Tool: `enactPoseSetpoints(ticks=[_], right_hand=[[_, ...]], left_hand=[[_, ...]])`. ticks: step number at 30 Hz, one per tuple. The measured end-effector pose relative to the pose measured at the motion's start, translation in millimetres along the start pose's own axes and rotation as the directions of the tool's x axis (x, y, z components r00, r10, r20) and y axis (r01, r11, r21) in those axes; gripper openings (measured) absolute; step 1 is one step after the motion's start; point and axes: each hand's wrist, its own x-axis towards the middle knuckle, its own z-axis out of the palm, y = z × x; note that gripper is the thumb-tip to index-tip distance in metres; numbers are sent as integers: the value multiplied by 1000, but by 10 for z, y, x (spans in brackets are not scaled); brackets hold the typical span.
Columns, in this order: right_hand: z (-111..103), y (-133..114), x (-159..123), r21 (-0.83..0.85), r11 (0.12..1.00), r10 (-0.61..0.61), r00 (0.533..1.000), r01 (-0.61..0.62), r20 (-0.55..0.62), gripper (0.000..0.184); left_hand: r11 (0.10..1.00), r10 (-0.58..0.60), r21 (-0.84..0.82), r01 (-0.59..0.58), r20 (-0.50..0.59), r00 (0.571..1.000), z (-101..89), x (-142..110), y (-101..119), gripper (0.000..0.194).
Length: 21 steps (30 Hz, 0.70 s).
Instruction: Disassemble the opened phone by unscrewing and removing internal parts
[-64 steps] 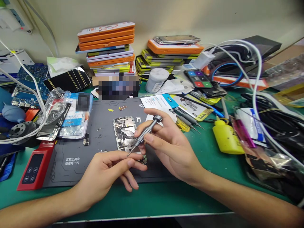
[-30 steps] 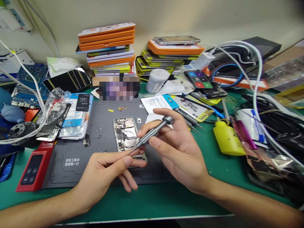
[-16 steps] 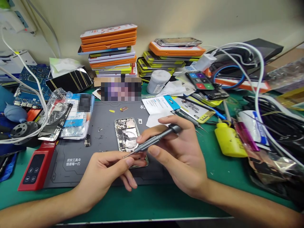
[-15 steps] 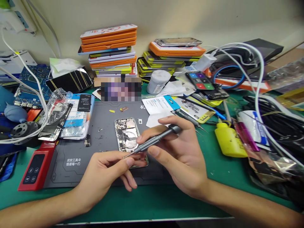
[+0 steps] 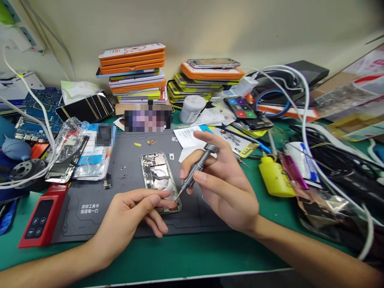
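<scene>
An opened phone [image 5: 159, 173], its inner parts exposed, lies on the grey mat [image 5: 127, 154]. Between the thumb and fingers of my right hand [image 5: 229, 188] is a dark grey precision screwdriver [image 5: 196, 168], slanting down to the left. Its tip is beside a fingertip of my left hand [image 5: 132, 212], over the phone's lower end. My left thumb and index finger are pressed together there, covering part of the phone; anything pinched between them is hidden. A small SIM tray [image 5: 171, 156] lies right of the phone, and a small dark component [image 5: 107, 182] to its left.
A red control unit [image 5: 42, 220] borders the mat's left side. Orange and yellow cases [image 5: 132, 62] are stacked at the back, beside a white tub [image 5: 192, 109]. On the right are a yellow bottle [image 5: 276, 176] and white cables [image 5: 306, 96]. A blue air blower [image 5: 16, 149] sits far left.
My right hand has tilted the screwdriver steeper, and its tip has moved right, from near my left thumb to beside a left fingertip. The whole view has shifted slightly.
</scene>
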Motion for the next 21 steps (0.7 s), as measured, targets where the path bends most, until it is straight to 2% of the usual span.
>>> enactPoseSetpoints(ticks=[5,12,21], right_hand=[[22,-9,-20,-8,1000,25,997,-24,78,57],[50,26,-55,24,998,56,990,-59,128,52],[24,48,-53,53,995,73,985,-82,154,52]], left_hand=[[998,-35,56,33,31,999,4,1,34,42],[984,-83,162,73,56,995,-27,0,29,40],[985,-72,161,56,92,993,8,1,80,39]])
